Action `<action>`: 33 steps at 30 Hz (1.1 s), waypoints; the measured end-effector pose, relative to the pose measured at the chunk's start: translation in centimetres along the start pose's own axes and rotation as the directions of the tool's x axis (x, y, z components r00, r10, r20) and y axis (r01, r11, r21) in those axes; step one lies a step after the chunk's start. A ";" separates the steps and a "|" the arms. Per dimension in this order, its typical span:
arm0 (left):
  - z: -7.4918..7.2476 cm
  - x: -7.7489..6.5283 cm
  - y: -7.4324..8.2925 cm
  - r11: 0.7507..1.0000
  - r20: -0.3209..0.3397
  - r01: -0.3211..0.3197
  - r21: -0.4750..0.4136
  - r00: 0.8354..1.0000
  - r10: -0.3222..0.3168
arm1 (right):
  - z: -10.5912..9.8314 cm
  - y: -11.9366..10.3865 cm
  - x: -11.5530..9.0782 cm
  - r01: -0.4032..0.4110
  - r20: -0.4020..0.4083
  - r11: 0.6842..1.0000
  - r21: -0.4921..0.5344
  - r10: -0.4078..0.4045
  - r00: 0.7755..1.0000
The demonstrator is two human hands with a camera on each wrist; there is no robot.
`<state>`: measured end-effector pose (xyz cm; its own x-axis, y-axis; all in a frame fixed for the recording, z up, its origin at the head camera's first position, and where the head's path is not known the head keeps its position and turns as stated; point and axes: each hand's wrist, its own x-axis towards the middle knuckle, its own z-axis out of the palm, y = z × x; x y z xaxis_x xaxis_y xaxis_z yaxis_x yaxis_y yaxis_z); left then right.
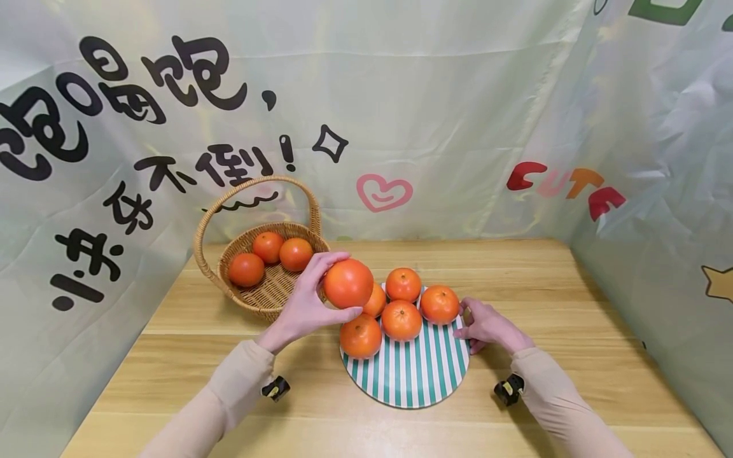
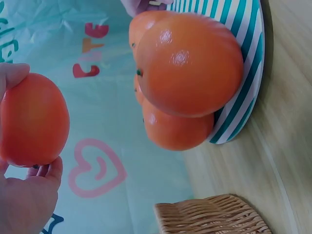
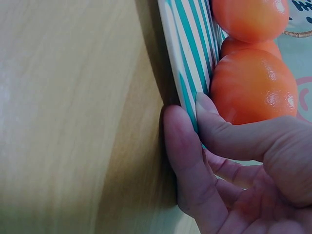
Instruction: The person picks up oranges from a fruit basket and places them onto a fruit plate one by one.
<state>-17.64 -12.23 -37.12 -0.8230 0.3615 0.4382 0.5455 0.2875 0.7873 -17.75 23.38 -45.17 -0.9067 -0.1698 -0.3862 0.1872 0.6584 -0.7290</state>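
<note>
My left hand (image 1: 306, 305) grips a smooth orange (image 1: 348, 284) between thumb and fingers, raised above the left part of a round plate (image 1: 412, 381) with teal and white stripes. In the left wrist view the same orange (image 2: 36, 119) is in the fingers, apart from the others. Several oranges (image 1: 401, 320) rest on the back and left of the plate; the held one partly covers one of them. At the plate's right rim, my right hand (image 3: 243, 165) pinches the edge, thumb on top and a finger beneath. One orange (image 3: 256, 87) lies close to that thumb.
A wicker basket (image 1: 269, 305) with a tall handle stands at the back left, holding three oranges (image 1: 246, 270). Both stand on a wooden table (image 1: 572, 305). Printed cloth (image 1: 446, 114) hangs behind the table and along its sides.
</note>
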 end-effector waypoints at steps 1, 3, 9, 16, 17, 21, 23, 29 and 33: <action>0.1 -0.1 0.1 1.000 0.007 -0.010 -0.002 1.000 0.010 | 0.0 0.0 0.0 -0.001 0.000 1.000 0.000 0.001 1.000; 0.3 -0.2 0.2 1.000 0.022 -0.028 0.005 0.999 0.028 | 0.0 -0.1 0.0 -0.002 0.003 1.000 -0.003 0.002 1.000; 1.0 -0.5 0.5 0.997 0.109 -0.078 0.030 0.991 0.074 | -0.1 -0.1 0.0 -0.001 0.004 1.000 -0.008 0.001 1.000; 2.0 -0.8 1.2 0.972 0.205 -0.179 0.153 0.968 0.146 | -0.1 -0.1 0.0 0.000 0.003 1.000 -0.005 0.000 1.000; 2.2 -0.8 1.3 0.968 0.220 -0.190 0.162 0.964 0.153 | -0.1 -0.1 0.0 -0.003 0.003 1.000 -0.006 0.003 1.000; 3.0 -1.0 1.8 0.940 0.266 -0.250 0.231 0.946 0.187 | -0.1 -0.1 0.0 -0.011 0.005 1.000 -0.017 0.011 1.000; 3.4 -1.0 2.0 0.927 0.290 -0.272 0.259 0.937 0.194 | -0.1 -0.2 0.0 -0.012 0.004 1.000 -0.021 0.012 1.000; 4.6 -1.5 2.3 0.864 0.376 -0.351 0.360 0.902 0.210 | -0.1 -0.1 0.0 -0.008 0.002 1.000 -0.025 0.008 1.000; 5.3 -1.8 2.4 0.815 0.421 -0.400 0.420 0.881 0.216 | 0.0 0.1 0.1 -0.006 0.001 1.000 -0.011 0.006 1.000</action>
<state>-14.01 -7.55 -38.34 -0.5405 0.7539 0.3735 0.8403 0.4617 0.2841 -17.80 23.41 -45.24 -0.9052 -0.1667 -0.3908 0.1880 0.6678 -0.7202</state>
